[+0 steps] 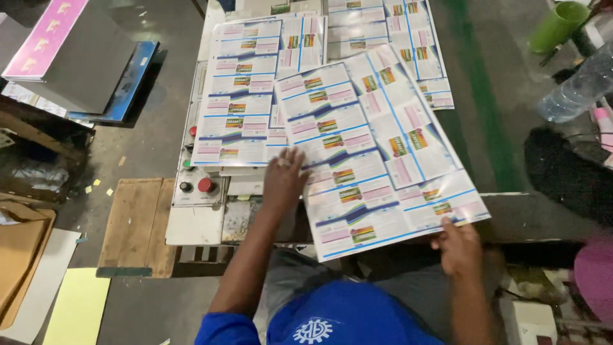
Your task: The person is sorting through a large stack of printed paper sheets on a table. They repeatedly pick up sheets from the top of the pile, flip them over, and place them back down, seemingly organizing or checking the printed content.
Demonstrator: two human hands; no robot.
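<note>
A large printed sheet (377,147), white with rows of coloured label blocks, lies tilted across a machine table. My right hand (456,246) grips its near edge at the lower right corner. My left hand (284,179) rests flat on the sheet's left edge, fingers spread. Under and beside it lies another printed sheet (239,96) of the same kind, with more sheets (383,32) stacked further back.
A control panel with a red button (205,185) and smaller buttons sits left of my left hand. A wooden board (134,223) lies left on the floor, with yellow paper (76,306) below it. A green cup (557,25) and a plastic bottle (578,83) are at the right.
</note>
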